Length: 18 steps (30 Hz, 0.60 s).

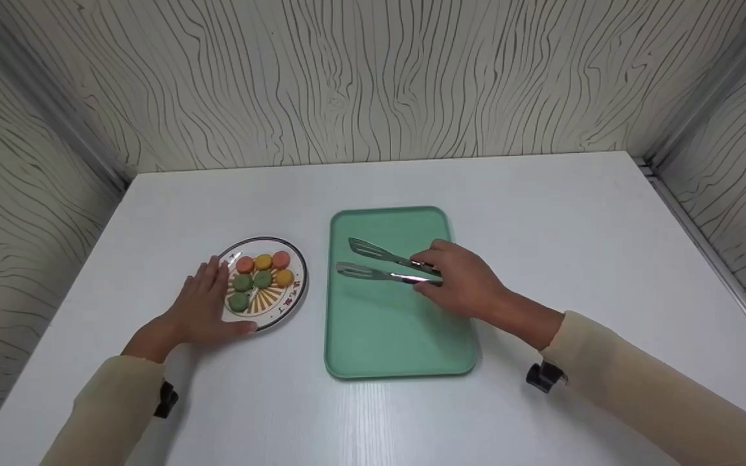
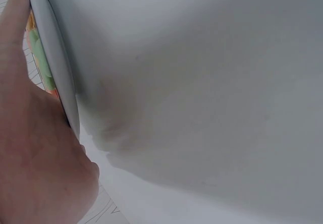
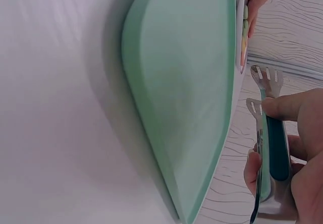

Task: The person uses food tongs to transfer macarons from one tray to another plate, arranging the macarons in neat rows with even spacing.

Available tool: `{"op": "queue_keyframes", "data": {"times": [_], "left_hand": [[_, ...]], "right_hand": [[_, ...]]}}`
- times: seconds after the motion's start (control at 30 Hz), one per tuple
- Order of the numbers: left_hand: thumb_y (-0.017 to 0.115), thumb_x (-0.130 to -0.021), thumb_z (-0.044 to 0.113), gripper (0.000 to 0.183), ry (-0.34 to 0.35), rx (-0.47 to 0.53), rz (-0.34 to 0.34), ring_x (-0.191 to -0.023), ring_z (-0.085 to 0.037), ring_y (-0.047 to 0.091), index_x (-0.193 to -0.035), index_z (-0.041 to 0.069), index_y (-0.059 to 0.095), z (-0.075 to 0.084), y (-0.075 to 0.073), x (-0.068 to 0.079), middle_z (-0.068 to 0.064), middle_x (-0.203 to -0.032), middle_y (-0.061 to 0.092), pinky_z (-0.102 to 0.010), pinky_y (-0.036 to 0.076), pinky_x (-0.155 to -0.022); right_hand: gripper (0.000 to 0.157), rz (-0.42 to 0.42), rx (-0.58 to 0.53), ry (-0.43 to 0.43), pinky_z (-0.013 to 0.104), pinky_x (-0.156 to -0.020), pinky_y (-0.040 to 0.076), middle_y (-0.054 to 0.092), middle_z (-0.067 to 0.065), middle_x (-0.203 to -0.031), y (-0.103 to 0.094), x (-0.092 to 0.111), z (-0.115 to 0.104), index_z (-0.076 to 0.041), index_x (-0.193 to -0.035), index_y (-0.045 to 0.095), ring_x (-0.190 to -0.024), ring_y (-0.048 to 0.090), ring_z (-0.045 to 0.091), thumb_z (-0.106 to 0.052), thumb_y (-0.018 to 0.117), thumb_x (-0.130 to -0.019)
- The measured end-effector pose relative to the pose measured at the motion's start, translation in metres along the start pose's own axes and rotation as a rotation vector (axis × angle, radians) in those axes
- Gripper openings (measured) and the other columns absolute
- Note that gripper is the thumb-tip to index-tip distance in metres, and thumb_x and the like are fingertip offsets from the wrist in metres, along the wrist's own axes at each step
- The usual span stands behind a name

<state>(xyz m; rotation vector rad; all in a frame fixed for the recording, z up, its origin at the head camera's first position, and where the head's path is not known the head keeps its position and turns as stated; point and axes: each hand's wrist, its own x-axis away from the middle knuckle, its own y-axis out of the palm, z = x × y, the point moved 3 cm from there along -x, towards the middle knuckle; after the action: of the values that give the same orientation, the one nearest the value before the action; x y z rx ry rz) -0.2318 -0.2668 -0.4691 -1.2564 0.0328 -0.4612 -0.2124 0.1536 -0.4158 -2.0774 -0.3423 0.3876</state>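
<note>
My left hand [image 1: 201,307] rests on the left rim of a round patterned plate [image 1: 277,309], fingers extended along the edge and thumb at its near side. In the left wrist view, the plate's pale outer side [image 2: 63,67] stands next to the thumb. Several small macarons [image 1: 262,279] in green, yellow and pinkish red lie on the plate. A pair of metal tongs [image 1: 368,272] is gripped by my right hand [image 1: 467,278], thumb and fingers on opposite arms. Its slotted tips are spread, holding nothing, above a green tray [image 1: 405,349]. Teal inlays [image 3: 277,153] show on the tongs' handle.
Plate and tray stand side by side on a white table [image 1: 561,226], with a narrow gap between them. Wood-grain panels [image 1: 373,84] enclose the table at the back and both sides. Dark wrist mounts [image 1: 544,375] sit under the sleeves.
</note>
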Motion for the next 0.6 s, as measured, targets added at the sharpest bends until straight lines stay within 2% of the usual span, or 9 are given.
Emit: {"op": "queue_keyframes", "data": {"times": [0.43,0.6], "left_hand": [[0.068,-0.083,0.07,0.127,0.001,0.006,-0.004,-0.151,-0.054,-0.004,-0.156,-0.015,0.007,0.002,-0.002,0.0,-0.035,-0.164,-0.003,-0.069,0.005,-0.118],[0.069,-0.081,0.069,0.129,-0.009,0.023,-0.011,-0.151,-0.053,-0.004,-0.156,-0.015,0.007,0.001,-0.003,0.001,-0.035,-0.164,-0.004,-0.069,0.004,-0.119]], "right_hand": [[0.034,0.083,-0.035,0.078,0.03,-0.064,0.046,0.061,0.002,-0.09,-0.019,0.019,0.041,-0.004,-0.119,0.074,-0.076,0.053,0.014,-0.011,0.08,-0.087],[0.035,0.085,-0.034,0.1,0.031,-0.065,0.045,0.062,0.004,-0.092,-0.024,0.026,0.053,-0.003,-0.12,0.073,-0.074,0.053,0.016,-0.011,0.08,-0.087]]}}
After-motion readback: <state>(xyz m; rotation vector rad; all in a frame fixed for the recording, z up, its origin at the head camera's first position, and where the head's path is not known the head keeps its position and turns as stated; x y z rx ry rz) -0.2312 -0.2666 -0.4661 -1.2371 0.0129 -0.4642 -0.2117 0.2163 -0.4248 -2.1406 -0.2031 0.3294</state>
